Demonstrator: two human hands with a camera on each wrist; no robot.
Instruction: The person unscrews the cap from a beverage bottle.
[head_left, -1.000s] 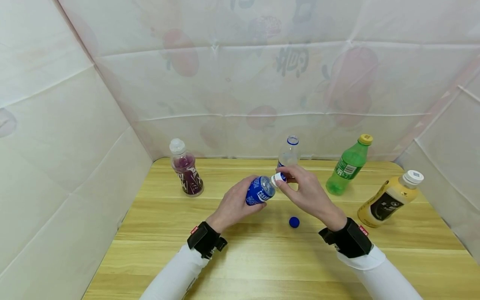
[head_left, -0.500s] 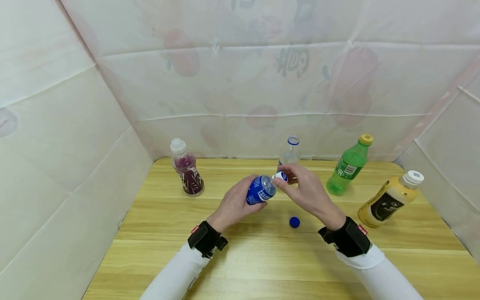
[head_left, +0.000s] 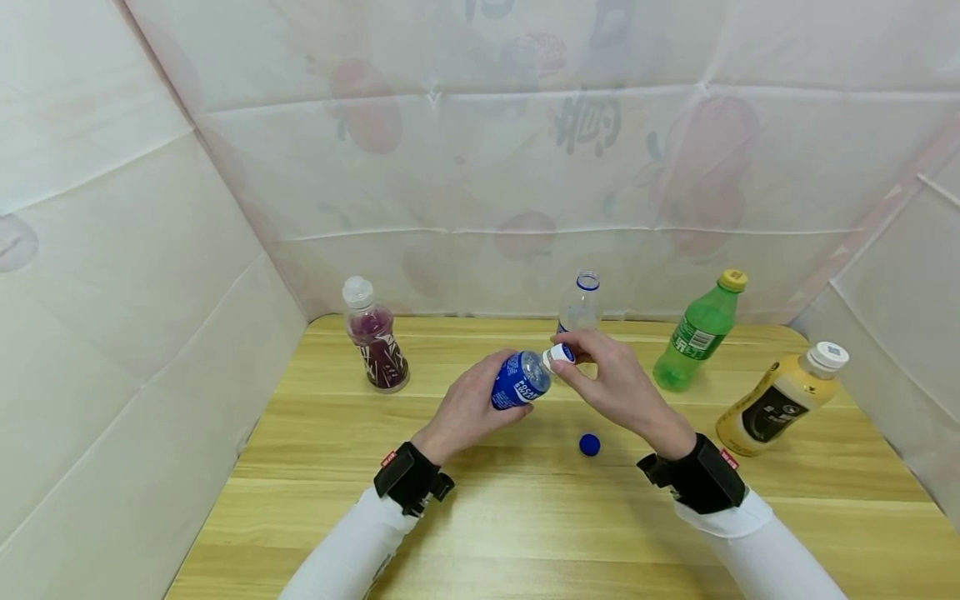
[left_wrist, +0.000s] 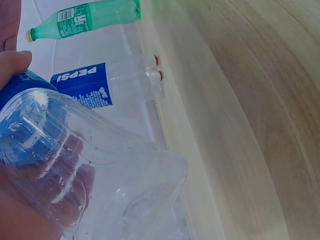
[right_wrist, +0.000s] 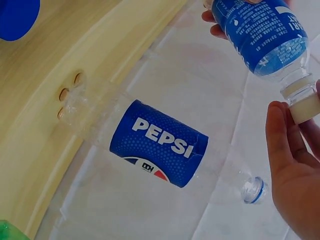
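My left hand grips a clear Pocari Sweat bottle with a blue label, tilted to the right above the table. Only a few drops show inside it in the left wrist view. The thumb and fingers of my right hand pinch the white cap at the bottle's mouth; some of the neck shows below the cap. Just behind the right hand stands an uncapped Pepsi bottle, clear with a blue label. A blue cap lies on the table in front of the hands.
On the left stands a purple drink bottle with a pale cap. A green bottle with a yellow cap and a yellow drink bottle with a white cap stand to the right. Pale sheeting hangs behind the wooden table.
My right thumb and fingers have shifted around the white cap, the thumb moving over it and back. The bottle in my left hand has stayed almost in place.
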